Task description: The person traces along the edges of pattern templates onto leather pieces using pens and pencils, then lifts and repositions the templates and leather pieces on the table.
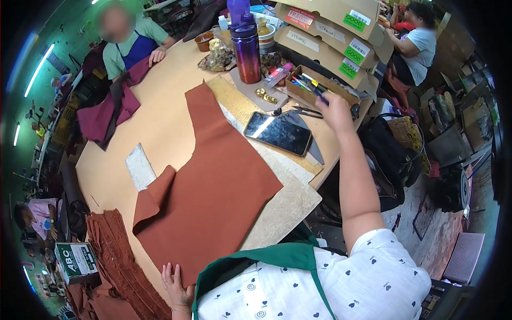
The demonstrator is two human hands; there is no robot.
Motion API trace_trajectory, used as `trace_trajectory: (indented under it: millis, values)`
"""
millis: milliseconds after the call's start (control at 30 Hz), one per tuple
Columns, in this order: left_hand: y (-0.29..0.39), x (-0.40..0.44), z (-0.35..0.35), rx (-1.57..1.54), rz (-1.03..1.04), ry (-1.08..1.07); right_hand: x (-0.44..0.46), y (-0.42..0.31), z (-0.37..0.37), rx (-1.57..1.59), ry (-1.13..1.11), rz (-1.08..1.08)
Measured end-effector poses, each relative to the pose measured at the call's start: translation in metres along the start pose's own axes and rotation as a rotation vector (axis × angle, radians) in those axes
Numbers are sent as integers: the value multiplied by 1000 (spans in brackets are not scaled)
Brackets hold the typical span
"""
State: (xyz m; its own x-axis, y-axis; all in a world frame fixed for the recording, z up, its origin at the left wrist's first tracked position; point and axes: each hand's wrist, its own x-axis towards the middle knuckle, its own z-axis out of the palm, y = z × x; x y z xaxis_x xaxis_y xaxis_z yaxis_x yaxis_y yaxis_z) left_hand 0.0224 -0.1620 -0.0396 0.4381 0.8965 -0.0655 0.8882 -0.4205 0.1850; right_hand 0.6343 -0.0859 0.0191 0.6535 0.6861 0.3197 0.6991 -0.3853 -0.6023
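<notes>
A rust-brown cloth piece (pixel 213 181) lies on the table (pixel 165 120), its left edge folded over. My left hand (pixel 176 285) rests at the cloth's near corner, fingers apart and laid on its edge. Out over the pen box (pixel 304 90), my right hand (pixel 335 112) has its fingers closed round a dark pen-like item (pixel 321 98). Just left of that hand lie black scissors (pixel 306 111) and a phone (pixel 278 132). A pale board (pixel 288 200) shows beneath the cloth, and a small whitish piece (pixel 140 166) lies to its left.
A purple-red bottle (pixel 246 50) stands beside stacked cardboard boxes (pixel 330 37) at the back. Across the table a person (pixel 128 45) touches maroon cloth (pixel 114 109). Another person (pixel 418 42) sits at the upper right. Brown fabric strips (pixel 120 256) hang at the left edge; a black bag (pixel 384 160) is at the right.
</notes>
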Motion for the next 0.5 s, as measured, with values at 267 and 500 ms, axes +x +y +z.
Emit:
trace_trajectory:
  millis: [267,500]
  values:
    - [-2,0,3,-2,-6,-3,97,40,12,-509,-514,31]
    - [0,1,1,8,1,-11,66,41,15,-444,-362,182]
